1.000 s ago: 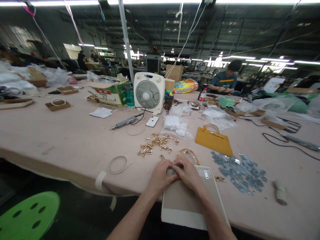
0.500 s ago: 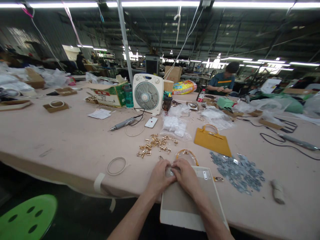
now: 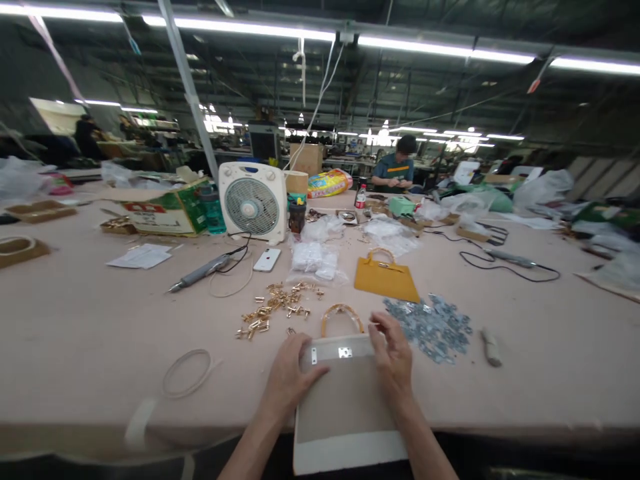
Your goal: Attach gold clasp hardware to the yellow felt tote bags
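A cream handbag (image 3: pixel 345 400) lies flat at the table's near edge, its amber handle (image 3: pixel 341 312) pointing away from me. Two small metal plates (image 3: pixel 345 352) sit along its top band. My left hand (image 3: pixel 289 377) rests on the bag's top left corner with its fingers curled over the edge. My right hand (image 3: pixel 396 360) grips the top right corner, thumb and fingers pressed to the band. A pile of gold fittings (image 3: pixel 273 307) lies just beyond the left hand. A heap of silver plates (image 3: pixel 430 323) lies beyond the right hand.
Further back are a yellow bag (image 3: pixel 385 279), packets in clear plastic (image 3: pixel 315 260), a phone (image 3: pixel 267 259), an electric screwdriver (image 3: pixel 200 272) and a white fan (image 3: pixel 253 203). A tape ring (image 3: pixel 187 373) lies at the left, a grey roll (image 3: pixel 493 347) at the right. A person (image 3: pixel 397 170) sits across.
My hands have parted from the middle of the bag's top band to its two corners, uncovering the metal plates. The view has swung to the right.
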{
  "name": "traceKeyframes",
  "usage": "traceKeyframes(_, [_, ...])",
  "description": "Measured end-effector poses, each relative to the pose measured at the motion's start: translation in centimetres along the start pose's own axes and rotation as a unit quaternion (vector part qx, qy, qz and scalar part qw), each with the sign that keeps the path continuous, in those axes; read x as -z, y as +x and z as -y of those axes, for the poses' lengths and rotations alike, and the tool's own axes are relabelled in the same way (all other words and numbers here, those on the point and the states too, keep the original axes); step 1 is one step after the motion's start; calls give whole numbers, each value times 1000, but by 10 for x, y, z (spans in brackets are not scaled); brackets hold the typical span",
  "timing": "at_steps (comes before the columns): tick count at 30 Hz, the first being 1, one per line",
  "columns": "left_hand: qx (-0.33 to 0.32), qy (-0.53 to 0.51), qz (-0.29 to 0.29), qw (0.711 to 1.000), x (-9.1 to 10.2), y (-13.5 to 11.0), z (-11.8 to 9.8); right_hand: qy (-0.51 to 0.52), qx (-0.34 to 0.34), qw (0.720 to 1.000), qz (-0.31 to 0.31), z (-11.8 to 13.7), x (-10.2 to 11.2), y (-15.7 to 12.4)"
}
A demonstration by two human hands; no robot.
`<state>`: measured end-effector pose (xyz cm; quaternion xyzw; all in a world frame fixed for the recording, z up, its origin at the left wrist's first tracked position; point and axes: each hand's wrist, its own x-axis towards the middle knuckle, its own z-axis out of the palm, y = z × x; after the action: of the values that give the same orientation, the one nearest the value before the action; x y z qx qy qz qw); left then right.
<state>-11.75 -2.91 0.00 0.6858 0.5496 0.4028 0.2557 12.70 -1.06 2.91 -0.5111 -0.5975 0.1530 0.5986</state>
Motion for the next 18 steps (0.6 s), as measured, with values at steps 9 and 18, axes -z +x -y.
traceKeyframes(9, [-30, 36, -7, 999, -8, 4, 5, -424, -111, 873, -213, -132, 191, 51])
traceKeyframes(18, [-40, 44, -13, 998, -7, 0, 4, -519, -108, 848, -27, -172, 250, 8])
